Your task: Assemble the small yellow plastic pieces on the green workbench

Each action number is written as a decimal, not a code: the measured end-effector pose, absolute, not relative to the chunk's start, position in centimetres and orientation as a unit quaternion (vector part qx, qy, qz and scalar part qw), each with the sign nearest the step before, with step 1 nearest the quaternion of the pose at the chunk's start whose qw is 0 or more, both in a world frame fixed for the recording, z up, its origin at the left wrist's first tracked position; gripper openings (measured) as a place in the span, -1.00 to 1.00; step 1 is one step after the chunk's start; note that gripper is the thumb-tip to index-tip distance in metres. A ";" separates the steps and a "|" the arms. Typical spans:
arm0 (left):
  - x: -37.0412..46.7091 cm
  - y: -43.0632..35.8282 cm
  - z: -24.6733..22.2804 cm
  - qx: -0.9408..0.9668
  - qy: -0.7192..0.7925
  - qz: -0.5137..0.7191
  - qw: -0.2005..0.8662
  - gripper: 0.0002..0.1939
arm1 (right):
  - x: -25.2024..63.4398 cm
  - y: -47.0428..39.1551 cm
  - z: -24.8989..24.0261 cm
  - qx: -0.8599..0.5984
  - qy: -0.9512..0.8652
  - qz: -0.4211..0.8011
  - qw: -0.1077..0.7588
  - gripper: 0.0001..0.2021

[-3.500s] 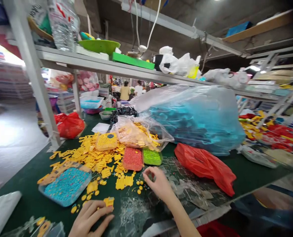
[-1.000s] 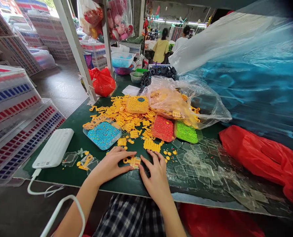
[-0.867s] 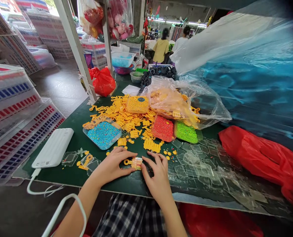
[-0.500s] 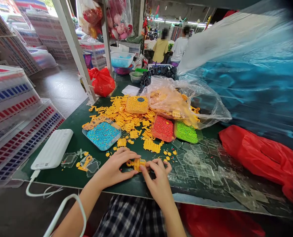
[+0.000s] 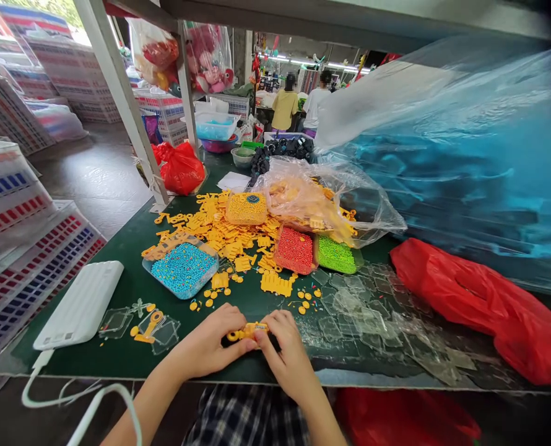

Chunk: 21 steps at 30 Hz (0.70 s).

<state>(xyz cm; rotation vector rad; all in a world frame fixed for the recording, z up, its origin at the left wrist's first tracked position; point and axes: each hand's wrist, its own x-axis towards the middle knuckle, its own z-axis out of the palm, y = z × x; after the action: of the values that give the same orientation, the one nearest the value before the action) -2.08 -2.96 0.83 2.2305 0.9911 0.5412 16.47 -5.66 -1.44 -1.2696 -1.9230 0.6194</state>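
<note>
Low over the front of the green table, a small yellow plastic toy piece (image 5: 250,331) with a ring at its left end is pinched between both hands. My left hand (image 5: 213,341) grips its left side, thumb below and fingers above. On its right side, my right hand (image 5: 285,350) closes with thumb and fingertips. Beyond the hands lie loose yellow plastic parts (image 5: 276,284) and small yellow discs (image 5: 304,303). Trays of blue beads (image 5: 182,269), red beads (image 5: 295,249), green beads (image 5: 335,254) and yellow beads (image 5: 246,209) stand behind them.
A white power bank (image 5: 79,303) with a cable lies at the left. Clear plastic squares (image 5: 363,310) cover the right side, beside a red plastic bag (image 5: 480,303). A large wrapped blue bundle (image 5: 456,167) rises behind. Stacked crates (image 5: 25,266) stand left; two people are far back.
The view has shifted, tilting upward. Both hands still hold the yellow piece, which now appears turned, with a narrower side showing, and the right-hand fingers have closed in on it.
</note>
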 end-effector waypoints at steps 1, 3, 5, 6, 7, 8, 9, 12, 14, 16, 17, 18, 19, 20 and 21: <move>-2.1 -3.0 0.8 0.848 0.372 0.207 0.317 -0.58 | 16.5 -5.6 -1.4 -0.488 -0.751 0.246 0.370 -0.65; -2.0 -3.2 0.8 0.849 0.364 0.212 0.319 -0.58 | 16.4 -5.5 -1.3 -0.477 -0.753 0.253 0.377 -0.64; -2.0 -3.2 0.8 0.850 0.357 0.216 0.322 -0.57 | 16.3 -5.5 -1.3 -0.468 -0.755 0.255 0.383 -0.64; -2.0 -3.2 0.8 0.850 0.355 0.217 0.322 -0.56 | 16.3 -5.6 -1.4 -0.464 -0.757 0.255 0.384 -0.64; -2.0 -3.2 0.9 0.851 0.352 0.218 0.322 -0.54 | 16.2 -5.6 -1.4 -0.460 -0.758 0.255 0.386 -0.64; -2.1 -3.2 0.9 0.851 0.350 0.220 0.323 -0.52 | 16.2 -5.7 -1.4 -0.457 -0.759 0.256 0.387 -0.64; -2.1 -3.2 0.9 0.850 0.346 0.224 0.327 -0.51 | 16.4 -5.6 -1.3 -0.459 -0.757 0.255 0.389 -0.63; -2.4 -2.8 0.7 0.833 0.358 0.257 0.335 -0.54 | 17.9 -4.4 0.2 -0.482 -0.739 0.240 0.404 -0.59; -2.7 -2.5 0.4 0.818 0.394 0.278 0.313 -0.44 | 20.2 -2.1 2.4 -0.502 -0.721 0.214 0.427 -0.55; -2.8 -2.2 0.1 0.814 0.427 0.283 0.274 -0.43 | 22.9 1.6 5.5 -0.555 -0.688 0.113 0.453 -0.49; -2.9 -2.0 -0.1 0.814 0.437 0.282 0.256 -0.49 | 24.3 3.8 7.1 -0.594 -0.666 0.036 0.449 -0.47; -2.9 -1.9 -0.2 0.815 0.444 0.283 0.243 -0.55 | 25.5 6.2 8.6 -0.608 -0.654 0.014 0.451 -0.50; -2.9 -1.9 -0.2 0.816 0.447 0.284 0.232 -0.60 | 26.5 8.6 10.0 -0.614 -0.645 0.002 0.455 -0.52; -2.8 -1.9 -0.2 0.816 0.448 0.287 0.224 -0.64 | 27.2 10.7 11.1 -0.618 -0.640 -0.008 0.456 -0.52; -2.8 -2.0 -0.2 0.816 0.450 0.290 0.218 -0.67 | 27.5 12.5 12.0 -0.617 -0.645 -0.015 0.451 -0.55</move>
<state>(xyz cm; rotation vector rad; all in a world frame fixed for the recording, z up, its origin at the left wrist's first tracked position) -2.82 -2.01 -0.19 2.2597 1.2453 0.8040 27.47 12.48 12.02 -1.5236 -1.5942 -0.0365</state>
